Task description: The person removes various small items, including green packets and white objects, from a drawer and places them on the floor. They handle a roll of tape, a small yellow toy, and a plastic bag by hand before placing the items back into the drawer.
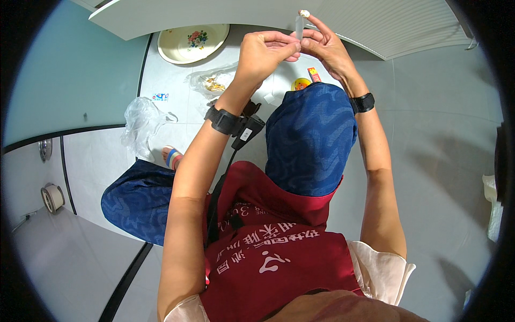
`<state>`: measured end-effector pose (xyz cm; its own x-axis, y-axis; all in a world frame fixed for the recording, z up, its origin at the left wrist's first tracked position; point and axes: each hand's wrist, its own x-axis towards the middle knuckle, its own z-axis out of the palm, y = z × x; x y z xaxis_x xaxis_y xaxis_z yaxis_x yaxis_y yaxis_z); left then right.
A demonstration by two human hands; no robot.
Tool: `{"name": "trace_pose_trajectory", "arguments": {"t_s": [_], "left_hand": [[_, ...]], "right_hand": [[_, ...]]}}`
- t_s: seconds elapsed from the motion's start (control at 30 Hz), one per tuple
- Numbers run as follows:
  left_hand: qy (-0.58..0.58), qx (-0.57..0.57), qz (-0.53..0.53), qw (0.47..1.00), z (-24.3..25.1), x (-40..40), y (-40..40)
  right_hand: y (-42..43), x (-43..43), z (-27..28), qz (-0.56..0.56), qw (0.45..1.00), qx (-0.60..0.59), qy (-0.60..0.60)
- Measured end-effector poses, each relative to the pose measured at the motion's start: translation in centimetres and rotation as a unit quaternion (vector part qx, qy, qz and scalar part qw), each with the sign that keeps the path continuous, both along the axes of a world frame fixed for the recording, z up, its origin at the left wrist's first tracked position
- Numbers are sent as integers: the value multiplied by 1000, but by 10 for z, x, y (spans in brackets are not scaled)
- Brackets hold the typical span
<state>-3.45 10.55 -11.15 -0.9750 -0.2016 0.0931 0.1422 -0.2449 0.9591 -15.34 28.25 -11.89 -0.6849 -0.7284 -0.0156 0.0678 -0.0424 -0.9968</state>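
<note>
Both hands meet at the top of the picture, out in front of a white cabinet panel. My left hand (265,52) pinches a small translucent whitish strip (299,28) near its lower end, between thumb and fingers. My right hand (328,48) touches the same lower end with its thumb; one finger points up, its tip covered with a white substance or wrapping (305,14). What the strip is exactly, I cannot tell. Below the hands, a small red and yellow box (314,74) and a round yellow item (301,83) rest on the floor beside my knee.
A floral enamel-look basin (193,44) sits under the white panel (201,14). Clear plastic bags (143,124) lie on the tiles, one with golden-brown contents (213,84). A glass panel (72,68) stands at left. A ribbed white panel (386,24) hangs at upper right.
</note>
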Motion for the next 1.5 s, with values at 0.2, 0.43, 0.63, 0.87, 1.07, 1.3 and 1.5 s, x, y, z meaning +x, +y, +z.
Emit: {"name": "trace_pose_trajectory", "arguments": {"t_s": [0.2, 0.43, 0.63, 0.87, 1.07, 1.3, 1.5], "left_hand": [[-16, -4, -18, 1000, 1, 3, -2], [-14, -2, -19, 1000, -2, 1, -3], [-18, 7, -18, 1000, -1, 1, -4], [-22, -15, -20, 999, 0, 1, -3], [2, -41, -24, 999, -1, 1, -4], [-4, -71, -2, 997, -2, 0, -4], [25, -102, 6, 994, -5, 0, -4]], "right_hand": [[0, 0, -1, 9, 1000, -1, -2], [0, -4, -5, 22, 1000, 0, 7], [0, -4, -5, 21, 1000, 3, 0], [1, -5, -8, 22, 1000, 8, 0], [2, -6, -9, 22, 999, -13, -38], [-1, -2, -4, 20, 999, -15, -37], [-3, -4, -9, 15, 999, -26, -44]]}}
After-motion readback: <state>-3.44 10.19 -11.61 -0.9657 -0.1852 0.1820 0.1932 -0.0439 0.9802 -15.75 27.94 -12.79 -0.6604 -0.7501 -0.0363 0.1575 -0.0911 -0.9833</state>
